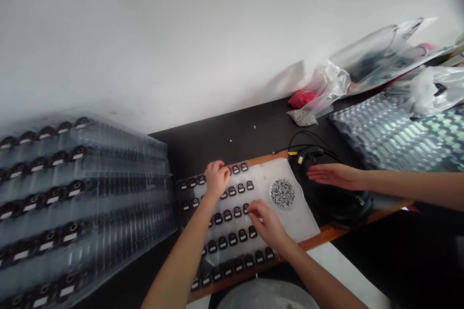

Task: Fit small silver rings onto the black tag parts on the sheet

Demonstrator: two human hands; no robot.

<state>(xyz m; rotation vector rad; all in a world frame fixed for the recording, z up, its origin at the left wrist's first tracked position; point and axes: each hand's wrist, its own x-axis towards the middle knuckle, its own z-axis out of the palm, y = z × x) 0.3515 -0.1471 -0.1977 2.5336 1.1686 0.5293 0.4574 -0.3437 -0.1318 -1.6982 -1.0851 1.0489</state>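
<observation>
Rows of small black parts (232,238) with white labels lie in a clear plastic tray on a wooden board. My left hand (217,178) is over the upper rows, fingers bent and pressed together; whatever they hold is too small to make out. Lower and to the right, my right hand (266,222) has its thumb and fingertips pinched at the right end of a middle row, beside a black part. Right of the rows, a round dish (282,193) of small silvery pieces rests on a white sheet (300,222).
Another person's hand (335,175) reaches in from the right over black cables (319,154). Stacked trays of black parts (137,178) stand left. Clear trays (391,130), plastic bags (333,79) and a red bag (301,99) lie at the back right. A rounded translucent object (266,294) is at the bottom.
</observation>
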